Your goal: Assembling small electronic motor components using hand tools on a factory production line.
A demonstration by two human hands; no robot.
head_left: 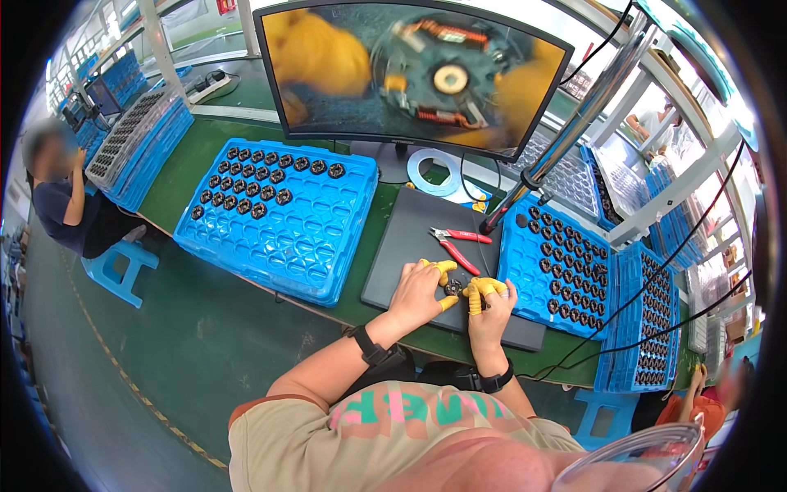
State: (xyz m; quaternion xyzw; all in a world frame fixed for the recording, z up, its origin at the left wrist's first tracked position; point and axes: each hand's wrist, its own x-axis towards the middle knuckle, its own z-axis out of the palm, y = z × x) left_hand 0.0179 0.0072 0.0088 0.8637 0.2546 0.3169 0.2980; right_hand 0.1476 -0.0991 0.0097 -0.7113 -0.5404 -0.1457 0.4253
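1. The left hand (416, 293) pinches a small round part (453, 287) over the dark mat's near side; I cannot tell the grip of the right hand (489, 307).
2. This part seems not done yet.
3. More parts (284, 197) fill some of the left tray (311, 256), most of the right tray (521, 283); which are done, I cannot tell.

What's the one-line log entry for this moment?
left hand: at small round part | right hand: at same part | red-handled pliers: lying open on dark mat | monitor: magnified view

Assembly workshop: green bench (195, 156), blue parts trays (328, 215)
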